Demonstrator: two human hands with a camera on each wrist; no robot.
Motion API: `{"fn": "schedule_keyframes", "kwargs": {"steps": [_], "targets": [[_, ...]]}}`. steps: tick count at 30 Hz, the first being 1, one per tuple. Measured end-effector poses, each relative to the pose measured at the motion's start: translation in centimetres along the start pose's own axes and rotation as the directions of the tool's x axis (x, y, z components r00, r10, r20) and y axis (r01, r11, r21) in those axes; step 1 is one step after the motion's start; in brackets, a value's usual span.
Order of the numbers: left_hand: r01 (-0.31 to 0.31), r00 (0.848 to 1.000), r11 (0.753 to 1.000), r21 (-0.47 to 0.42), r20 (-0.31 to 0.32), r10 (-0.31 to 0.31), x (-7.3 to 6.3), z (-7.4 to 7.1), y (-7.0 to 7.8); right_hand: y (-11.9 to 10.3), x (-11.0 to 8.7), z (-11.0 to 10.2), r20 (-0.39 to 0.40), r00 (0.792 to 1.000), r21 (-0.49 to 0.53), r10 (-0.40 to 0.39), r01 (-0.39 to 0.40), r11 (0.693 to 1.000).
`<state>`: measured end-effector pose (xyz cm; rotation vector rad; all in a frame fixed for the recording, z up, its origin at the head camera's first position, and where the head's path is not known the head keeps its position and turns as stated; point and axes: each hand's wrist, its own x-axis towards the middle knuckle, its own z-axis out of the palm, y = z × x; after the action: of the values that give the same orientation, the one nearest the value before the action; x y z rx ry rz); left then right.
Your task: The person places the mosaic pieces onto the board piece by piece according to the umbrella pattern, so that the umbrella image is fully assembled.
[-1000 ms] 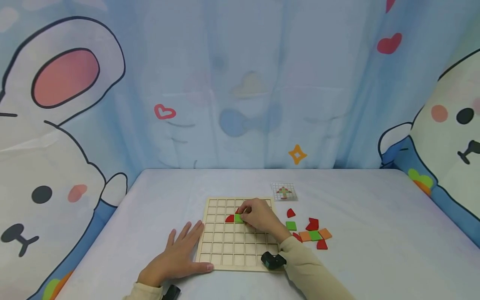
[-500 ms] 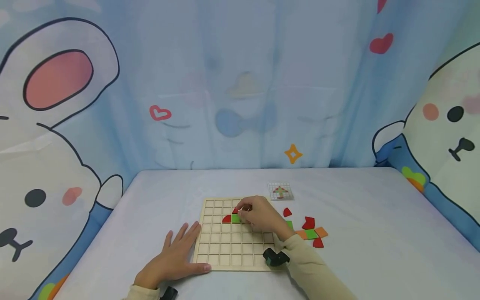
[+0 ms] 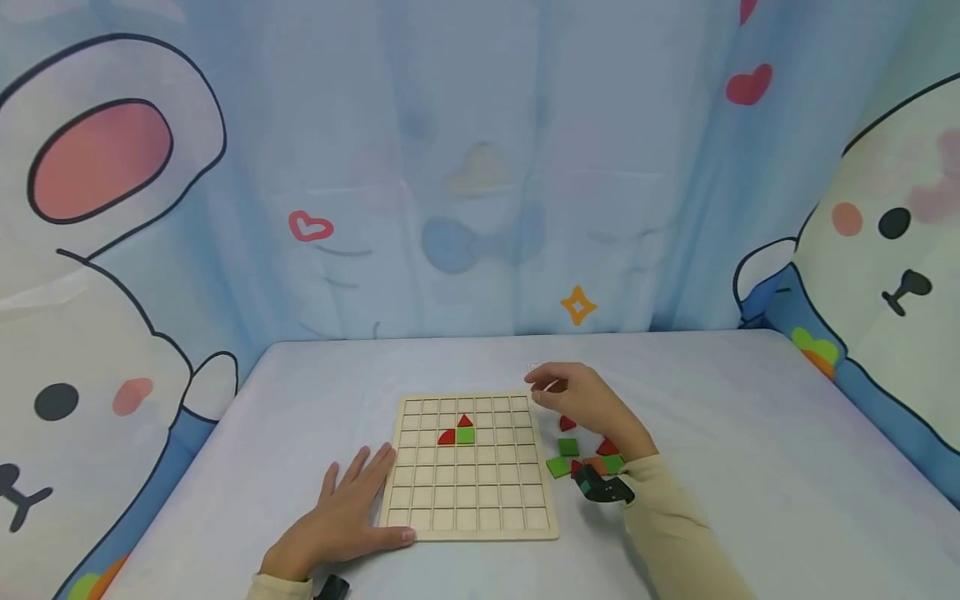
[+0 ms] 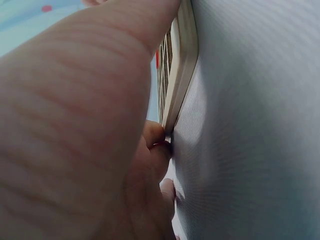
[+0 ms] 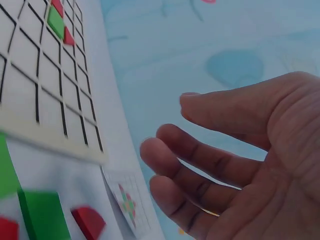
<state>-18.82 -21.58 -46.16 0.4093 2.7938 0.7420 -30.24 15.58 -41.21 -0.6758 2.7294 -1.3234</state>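
A wooden grid board [image 3: 467, 475] lies on the table. Near its top sit a green square tile [image 3: 465, 435], a red quarter-round tile [image 3: 447, 437] to its left and a red triangle tile [image 3: 465, 421] above it. My left hand [image 3: 341, 508] rests spread at the board's left edge, its thumb on the front left corner. In the left wrist view, fingers [image 4: 159, 150] touch the board's side. My right hand [image 3: 581, 400] hovers past the board's upper right corner, fingers loosely bent and holding nothing; the right wrist view shows a gap between thumb and fingers.
Right of the board lie loose tiles: green squares [image 3: 568, 447], red pieces [image 3: 567, 423] and an orange one [image 3: 595, 464], partly hidden by the right wrist. A small pattern card [image 5: 129, 202] lies beyond the board, mostly behind the right hand in the head view. A cartoon curtain [image 3: 465, 167] hangs behind.
My right hand has left the red triangle tile on the board and moved right and up, off the board. The left hand keeps its place at the board's edge. The head view has shifted slightly.
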Motion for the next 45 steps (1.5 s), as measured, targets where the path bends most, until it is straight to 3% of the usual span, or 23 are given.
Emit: {"fn": "schedule_keyframes", "kwargs": {"steps": [8,17,32,37,41,45], "targets": [[0.002,1.000,1.000,0.021,-0.012,-0.001,0.1,0.1,-0.1,2.3,-0.6,-2.1,0.044,0.994,-0.090,0.097,-0.093,0.992],[0.001,1.000,1.000,0.020,-0.005,-0.001,0.0,0.0,-0.1,4.6,-1.2,-1.5,0.116,0.982,-0.121,0.148,-0.134,0.983],[0.010,1.000,1.000,0.011,-0.010,-0.010,-0.1,0.0,-0.1,4.1,-0.6,-0.4,0.081,0.982,-0.221,0.173,-0.152,0.963],[0.011,1.000,1.000,0.014,-0.013,-0.011,-0.1,0.0,0.0,4.3,-0.4,-0.4,0.048,0.981,-0.179,0.186,-0.175,0.968],[0.010,1.000,1.000,0.014,-0.011,-0.009,-0.1,0.0,0.1,3.9,-0.4,-0.5,0.037,0.974,-0.060,0.225,-0.222,0.973],[0.005,1.000,1.000,0.008,-0.005,-0.005,-0.1,0.0,0.1,3.4,-0.2,-0.1,0.018,0.977,0.069,0.214,-0.215,0.974]]}}
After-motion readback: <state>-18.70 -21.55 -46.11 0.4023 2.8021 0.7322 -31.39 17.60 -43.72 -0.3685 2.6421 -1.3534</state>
